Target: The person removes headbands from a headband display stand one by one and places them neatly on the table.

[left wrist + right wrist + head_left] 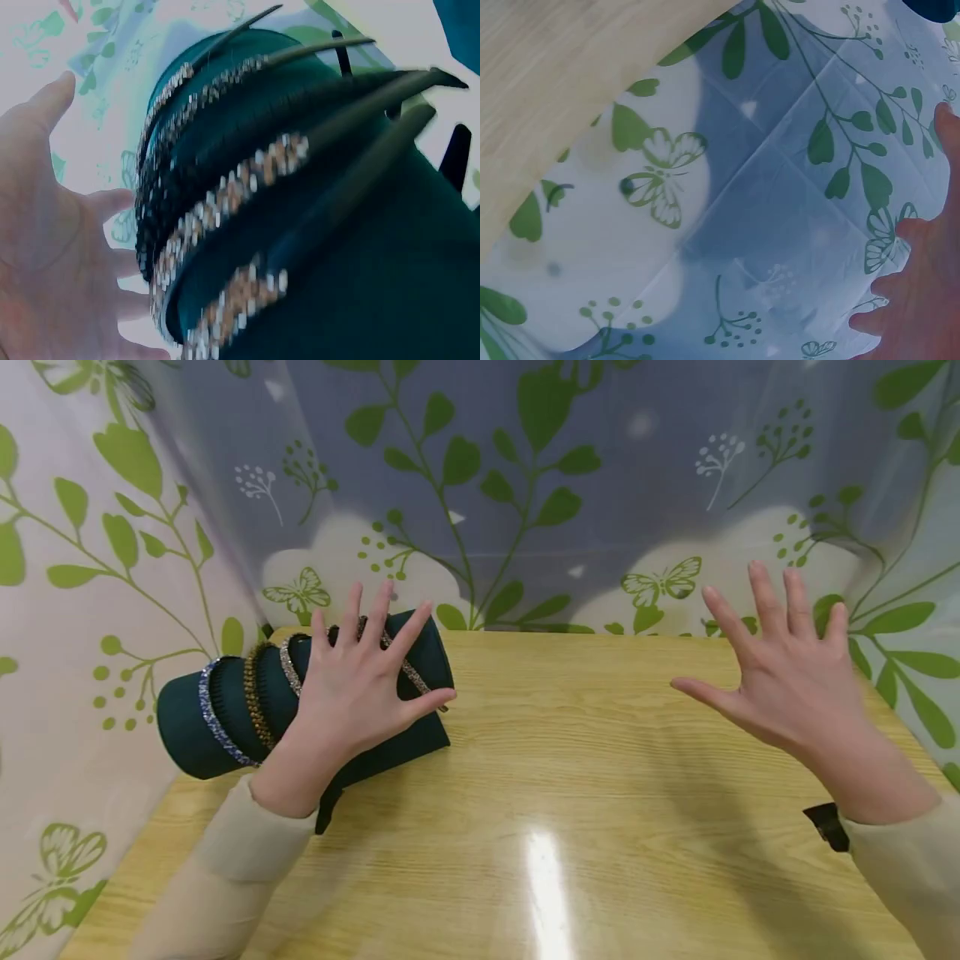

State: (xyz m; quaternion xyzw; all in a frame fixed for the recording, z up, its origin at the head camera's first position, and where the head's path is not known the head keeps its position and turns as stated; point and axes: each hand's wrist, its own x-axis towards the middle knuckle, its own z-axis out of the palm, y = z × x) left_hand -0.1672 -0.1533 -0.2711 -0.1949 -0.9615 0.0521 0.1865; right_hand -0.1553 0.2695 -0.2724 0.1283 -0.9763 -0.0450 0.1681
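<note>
On the left of the table lies a dark green roll-shaped display stand (180, 727) with several sparkly headbands around it. A blue headband (217, 718) is at its left end, a bronze one (255, 693) beside it, then a silver one (288, 664). My left hand (352, 685) hovers in front of the stand, fingers spread, hiding part of it. In the left wrist view, glittering headbands (225, 199) curve over the stand close by the left hand (60, 255). My right hand (802, 685) is raised over the table's right side, fingers spread, holding nothing.
The pale wooden table (570, 760) reaches back to a patterned curtain (487, 552) with green leaves and butterflies. Similar fabric hangs at both sides. A small black piece (827, 827) shows at the right cuff.
</note>
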